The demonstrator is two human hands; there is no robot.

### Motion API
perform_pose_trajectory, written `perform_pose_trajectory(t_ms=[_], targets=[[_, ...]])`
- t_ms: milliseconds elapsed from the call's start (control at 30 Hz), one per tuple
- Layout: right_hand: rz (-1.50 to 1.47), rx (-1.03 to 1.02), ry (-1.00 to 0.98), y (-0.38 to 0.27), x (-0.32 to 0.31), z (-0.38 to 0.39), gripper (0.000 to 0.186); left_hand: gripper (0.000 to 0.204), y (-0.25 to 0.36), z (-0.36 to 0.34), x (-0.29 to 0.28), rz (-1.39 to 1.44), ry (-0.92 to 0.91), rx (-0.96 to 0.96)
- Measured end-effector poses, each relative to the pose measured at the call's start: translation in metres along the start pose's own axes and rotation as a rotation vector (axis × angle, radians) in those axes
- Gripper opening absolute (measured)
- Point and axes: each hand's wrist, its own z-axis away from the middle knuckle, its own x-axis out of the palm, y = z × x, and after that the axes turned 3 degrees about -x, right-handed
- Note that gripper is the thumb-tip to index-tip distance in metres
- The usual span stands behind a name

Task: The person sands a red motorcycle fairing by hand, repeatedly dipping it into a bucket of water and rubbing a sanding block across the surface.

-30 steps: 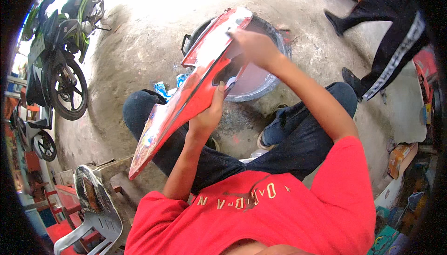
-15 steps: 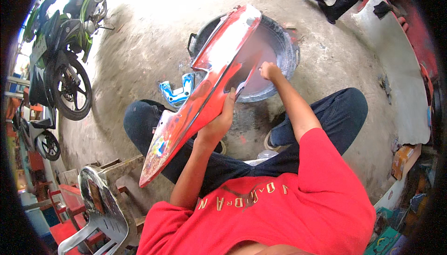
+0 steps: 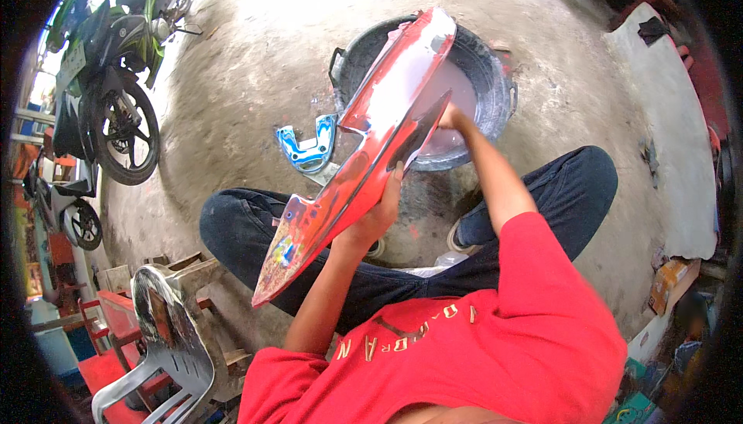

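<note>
A long red and white motorcycle body panel (image 3: 352, 180) slants across the middle, its scuffed pointed end low at left. Around its lower edge my left hand (image 3: 381, 211) is closed, thumb up against the side. The panel's upper part lies over a round dark tub (image 3: 499, 64) of cloudy pinkish water (image 3: 463, 87). My right hand (image 3: 450, 119) is over the tub beside the panel's thin right-hand point. Its fingers are hidden behind the panel edge, so anything in them does not show.
A blue and white U-shaped part (image 3: 309, 154) lies on the concrete left of the tub. Motorcycles (image 3: 124, 126) stand at far left. A worn grey plastic chair (image 3: 174, 346) is at lower left. On the right are a large pale panel (image 3: 665, 106) and a cardboard box (image 3: 672, 284).
My right hand has moved in behind the panel's edge; earlier it showed as a fist above the water. The view has shifted slightly, and the person at upper right is out of sight.
</note>
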Motion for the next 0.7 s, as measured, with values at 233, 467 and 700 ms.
perform_pose_trajectory(t_ms=[233, 467, 700], targets=[[0.283, 0.378, 0.105, -0.116, -0.254, -0.028, 0.038, 0.034, 0.022, -0.031, 0.0, 0.852, 0.106, -0.451], [-0.197, 0.226, 0.142, -0.248, -0.264, -0.008, 0.03, 0.041, 0.015, -0.025, 0.003, 0.851, 0.015, -0.458], [-0.326, -0.01, 0.166, -0.278, -0.23, -0.008, 0.041, 0.043, 0.013, -0.02, 0.002, 1.005, -0.038, -0.57]])
